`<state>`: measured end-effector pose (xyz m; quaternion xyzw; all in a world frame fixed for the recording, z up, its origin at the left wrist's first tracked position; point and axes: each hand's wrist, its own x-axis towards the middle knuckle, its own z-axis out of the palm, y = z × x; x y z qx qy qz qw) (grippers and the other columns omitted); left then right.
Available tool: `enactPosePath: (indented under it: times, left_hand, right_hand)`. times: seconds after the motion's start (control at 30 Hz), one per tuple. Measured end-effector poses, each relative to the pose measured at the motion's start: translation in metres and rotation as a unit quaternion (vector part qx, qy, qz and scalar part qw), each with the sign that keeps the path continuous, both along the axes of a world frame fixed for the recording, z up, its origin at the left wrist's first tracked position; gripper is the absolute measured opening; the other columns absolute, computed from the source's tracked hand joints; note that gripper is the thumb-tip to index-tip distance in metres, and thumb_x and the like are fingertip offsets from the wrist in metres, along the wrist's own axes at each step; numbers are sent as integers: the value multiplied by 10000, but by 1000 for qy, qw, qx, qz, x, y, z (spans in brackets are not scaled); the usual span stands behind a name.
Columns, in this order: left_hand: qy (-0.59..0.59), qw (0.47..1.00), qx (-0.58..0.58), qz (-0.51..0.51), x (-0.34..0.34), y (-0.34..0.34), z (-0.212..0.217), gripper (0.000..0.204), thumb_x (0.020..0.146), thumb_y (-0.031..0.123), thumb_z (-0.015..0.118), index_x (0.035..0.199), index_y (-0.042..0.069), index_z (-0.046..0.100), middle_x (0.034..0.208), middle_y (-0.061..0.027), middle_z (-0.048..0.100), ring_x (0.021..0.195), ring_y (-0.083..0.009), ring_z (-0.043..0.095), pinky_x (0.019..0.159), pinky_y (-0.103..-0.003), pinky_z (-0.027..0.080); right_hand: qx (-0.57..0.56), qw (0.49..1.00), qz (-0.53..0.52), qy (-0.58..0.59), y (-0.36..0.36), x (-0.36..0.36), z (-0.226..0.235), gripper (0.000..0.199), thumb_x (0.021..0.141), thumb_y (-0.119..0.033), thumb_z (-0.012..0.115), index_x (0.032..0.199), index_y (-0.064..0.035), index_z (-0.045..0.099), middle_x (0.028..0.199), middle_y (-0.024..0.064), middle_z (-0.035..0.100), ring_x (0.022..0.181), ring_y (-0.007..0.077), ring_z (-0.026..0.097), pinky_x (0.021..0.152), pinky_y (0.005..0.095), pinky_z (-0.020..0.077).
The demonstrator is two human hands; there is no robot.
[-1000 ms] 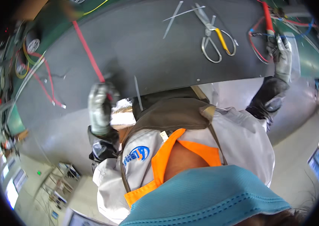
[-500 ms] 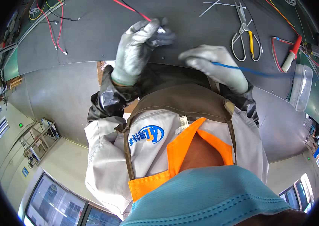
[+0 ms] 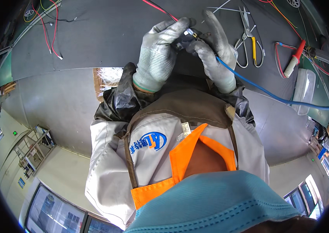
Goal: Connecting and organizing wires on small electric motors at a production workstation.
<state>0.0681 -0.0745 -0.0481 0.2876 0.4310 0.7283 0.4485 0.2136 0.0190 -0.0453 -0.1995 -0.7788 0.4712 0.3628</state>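
Both my hands wear grey-white gloves and meet above the dark worktop. My left hand (image 3: 160, 52) is closed in a pinch around a red and black wire pair (image 3: 162, 9). A small white connector (image 3: 190, 32) with a brass-coloured bit shows past its fingertips. My right hand (image 3: 221, 64) has its thumb and lower fingers curled in beside the connector, one finger raised. From its grip a blue cable (image 3: 267, 91) runs off to the right. Whatever part of the blue cable's end touches the connector is hidden by the fingers.
Scissors (image 3: 246, 35) with one yellow handle lie to the right, near white cable ties (image 3: 221, 7). Further right are a red-and-white handheld tool (image 3: 294, 62) and a clear plastic box (image 3: 304, 87). Red wires (image 3: 48, 37) lie left. A carton (image 3: 97, 83) sits below the table edge.
My right hand has moved up and inward to meet my left at the connector, bringing the blue cable along. My left hand has shifted right with the wires.
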Motion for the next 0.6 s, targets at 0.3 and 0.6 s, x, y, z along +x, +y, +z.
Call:
enactPosePath:
  times: [0.3,0.6]
  left_hand:
    - [358,931,12,77,1,3,2,306,1021,27,586,1311,46,684,1215,-101,709,1007,-135,693,816,-252,567]
    - [-10,998,18,53,16,5,9,307,1046,205,622,1239,-28,675,1095,-80,723,947,-116,678,826,-237,527]
  right_hand:
    - [172,985,-20,3,4,-1,-2,743,848,-142,827,1478,20,468,1136,189,738,878,317,758,747,367,602]
    - [189,981,-34,6,4,3,-3,766,838,-172,841,1479,18,468,1079,182,748,838,317,757,732,381,606]
